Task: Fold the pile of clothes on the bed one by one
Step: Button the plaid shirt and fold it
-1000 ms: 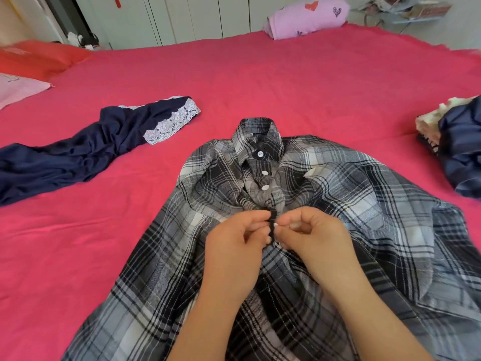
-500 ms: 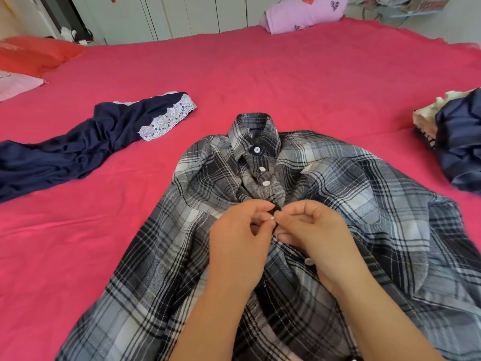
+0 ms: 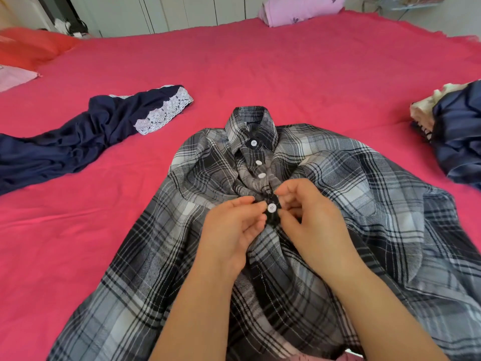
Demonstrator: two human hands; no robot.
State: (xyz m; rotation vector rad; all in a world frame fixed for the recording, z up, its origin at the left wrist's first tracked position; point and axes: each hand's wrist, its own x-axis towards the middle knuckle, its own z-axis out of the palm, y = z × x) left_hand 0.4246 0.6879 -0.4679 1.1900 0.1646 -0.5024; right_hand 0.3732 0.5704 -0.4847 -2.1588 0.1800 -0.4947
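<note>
Head view showed a grey-and-black plaid button-up shirt [image 3: 364, 178] lying front-up on the red-covered bed [image 3: 260, 61], collar away from the person. The left hand [image 3: 231, 230] and right hand [image 3: 312, 220] each pinched its placket beside a white round button [image 3: 271, 208].

I can't see the lower front of the plaid shirt [image 3: 377, 204]: both my forearms lie over it, and the bottom edge cuts off its hem. My left hand [image 3: 231, 230] and right hand [image 3: 315, 220] pinch the placket and cover it on either side of the fourth button [image 3: 271, 208], so I cannot tell whether that button sits fully through its hole. The navy garment [image 3: 78, 144] runs off the left edge. The pile of clothes [image 3: 458, 136] is cut by the right edge, and I cannot tell its pieces apart. The top edge clips the pink pillow [image 3: 299, 11].
</note>
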